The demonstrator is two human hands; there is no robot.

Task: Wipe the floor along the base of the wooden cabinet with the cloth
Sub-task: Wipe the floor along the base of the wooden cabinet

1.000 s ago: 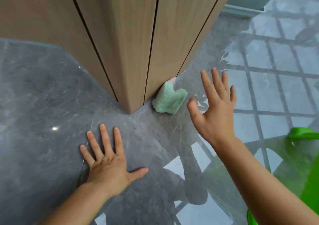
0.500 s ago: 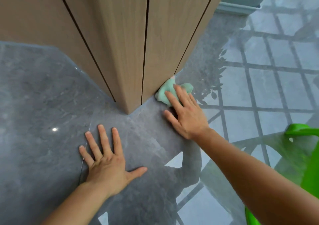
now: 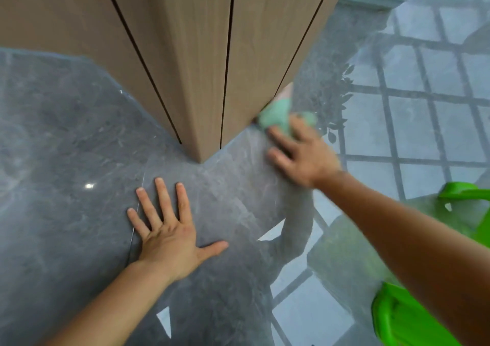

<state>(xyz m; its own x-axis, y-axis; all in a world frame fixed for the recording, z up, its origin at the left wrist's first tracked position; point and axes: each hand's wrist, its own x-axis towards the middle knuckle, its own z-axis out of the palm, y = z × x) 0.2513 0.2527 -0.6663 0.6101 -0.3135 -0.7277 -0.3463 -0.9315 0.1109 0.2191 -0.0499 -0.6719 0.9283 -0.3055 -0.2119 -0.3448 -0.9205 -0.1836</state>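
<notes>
Floor (image 3: 66, 138): polished grey marble-look tile, glossy, w/ window-grid reflections at right. Wooden cabinet (image 3: 206, 53) stands on it, corner pointing toward camera. Green cloth (image 3: 275, 116) lies on floor touching cabinet base, right of corner; right hand (image 3: 305, 152) pressed on it, blurred. Left hand (image 3: 169, 237) flat on floor, fingers spread, near corner. Green plastic item (image 3: 408, 319) on floor at lower right, partly cut off.

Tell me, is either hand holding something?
The right hand has its fingers on the near edge of the green cloth; gripping or just pressing is unclear. The left hand lies flat, empty.
</notes>
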